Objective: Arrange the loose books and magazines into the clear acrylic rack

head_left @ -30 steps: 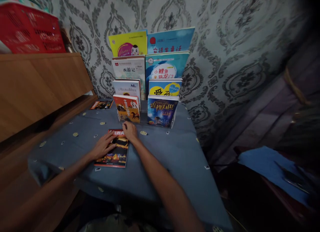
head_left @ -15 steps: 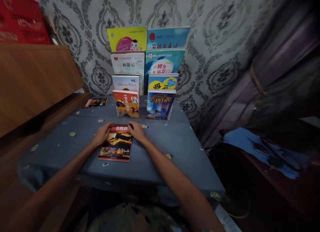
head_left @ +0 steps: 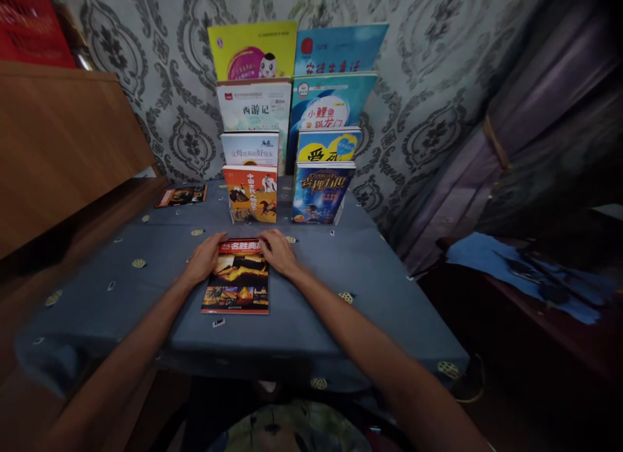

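A dark book [head_left: 236, 276] with a red title band and photos on its cover lies flat on the table, face up. At its upper left corner is my left hand [head_left: 205, 257], closed along the edge with the fingertips at the top. My right hand [head_left: 278, 251] grips the upper right corner, its curled fingers covering the end of the title. The undersides of both hands' fingers are hidden. Just beyond stands a tiered rack of books, with an orange book [head_left: 252, 195] at the front left and a blue book [head_left: 321, 193] at the front right.
A blue patterned cloth covers the table [head_left: 160, 296]. Another dark book [head_left: 182, 196] lies at the far left, near a wooden cabinet [head_left: 68, 140]. Behind the rack is a patterned wall. To the right, a blue cloth [head_left: 516, 270] with dark items lies on another surface.
My view has shifted, so the book and rack appear larger and a little further right. Both hands stay at the book's upper corners, and the book still lies flat.
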Action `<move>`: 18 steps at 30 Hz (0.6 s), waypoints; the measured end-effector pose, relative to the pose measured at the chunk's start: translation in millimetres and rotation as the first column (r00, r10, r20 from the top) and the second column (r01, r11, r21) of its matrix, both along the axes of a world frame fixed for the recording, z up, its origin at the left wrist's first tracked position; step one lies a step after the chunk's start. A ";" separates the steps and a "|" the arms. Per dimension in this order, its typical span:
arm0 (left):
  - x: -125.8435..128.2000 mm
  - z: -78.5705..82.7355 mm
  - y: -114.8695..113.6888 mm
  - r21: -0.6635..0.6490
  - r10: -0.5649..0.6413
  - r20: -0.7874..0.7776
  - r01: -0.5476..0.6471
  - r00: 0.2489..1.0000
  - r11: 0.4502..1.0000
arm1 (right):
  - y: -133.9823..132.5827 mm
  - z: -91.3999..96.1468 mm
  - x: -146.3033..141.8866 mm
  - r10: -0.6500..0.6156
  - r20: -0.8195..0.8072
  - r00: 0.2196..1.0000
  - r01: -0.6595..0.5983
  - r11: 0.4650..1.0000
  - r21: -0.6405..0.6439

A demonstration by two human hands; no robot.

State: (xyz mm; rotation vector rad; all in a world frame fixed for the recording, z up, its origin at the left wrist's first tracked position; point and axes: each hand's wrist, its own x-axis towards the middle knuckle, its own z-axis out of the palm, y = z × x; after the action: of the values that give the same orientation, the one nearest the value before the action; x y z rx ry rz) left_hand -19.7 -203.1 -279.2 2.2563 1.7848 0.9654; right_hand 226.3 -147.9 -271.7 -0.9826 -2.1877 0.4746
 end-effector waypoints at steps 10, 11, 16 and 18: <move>2.9 6.0 3.7 -0.036 -0.084 -0.056 0.082 0.995 0.996 | 1.1 -1.0 1.3 -0.010 0.046 0.999 0.011 1.000 -0.012; 4.3 6.5 5.0 -0.035 -0.101 -0.076 0.098 0.992 0.995 | 1.7 -1.7 1.6 -0.007 0.053 0.999 0.008 1.000 -0.016; 13.8 13.8 10.7 -0.063 -0.191 -0.177 0.182 0.966 0.981 | 2.9 -6.3 4.6 0.008 0.077 0.997 -0.005 0.999 -0.039; 16.9 18.4 13.6 -0.080 -0.234 -0.187 0.222 0.954 0.972 | 2.4 -7.6 6.4 0.024 0.068 0.997 -0.021 0.999 -0.044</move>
State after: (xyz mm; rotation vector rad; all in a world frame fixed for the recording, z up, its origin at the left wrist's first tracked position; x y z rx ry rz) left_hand -2.8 -189.5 -260.8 2.5251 1.5469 0.6624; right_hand 232.7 -145.6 -279.3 -1.0121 -2.2603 0.5076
